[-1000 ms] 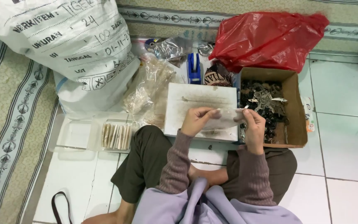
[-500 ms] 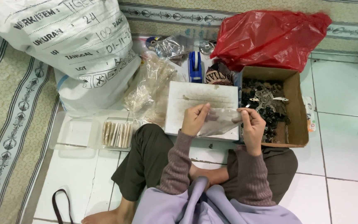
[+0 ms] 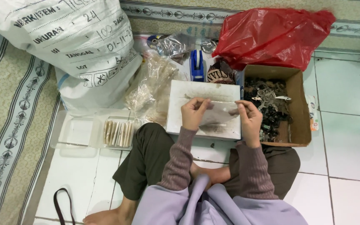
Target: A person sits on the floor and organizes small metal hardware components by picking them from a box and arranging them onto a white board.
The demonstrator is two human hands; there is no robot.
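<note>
Small clear plastic sleeve (image 3: 221, 113), held over the white foam board (image 3: 205, 89), is pinched at opposite ends by left hand (image 3: 194, 113) and right hand (image 3: 251, 121); judged light, limp and slippery (contents not discernible), best gripped at its edges.

I sit cross-legged, seen from above, with both forearms stretched forward over my lap, sleeves pulled down to the wrists. My left hand (image 3: 193, 112) is raised in front of me, its back facing up, fingers curled inward and the thumb pressed against the fingertips in a pinch. My right hand (image 3: 250, 118) is level with it and a little apart, also bent at the knuckles, thumb and forefinger closed together in a pinch, the other fingers tucked loosely underneath. Both wrists are straight, elbows bent near my knees. One bare foot shows below my left knee.
</note>
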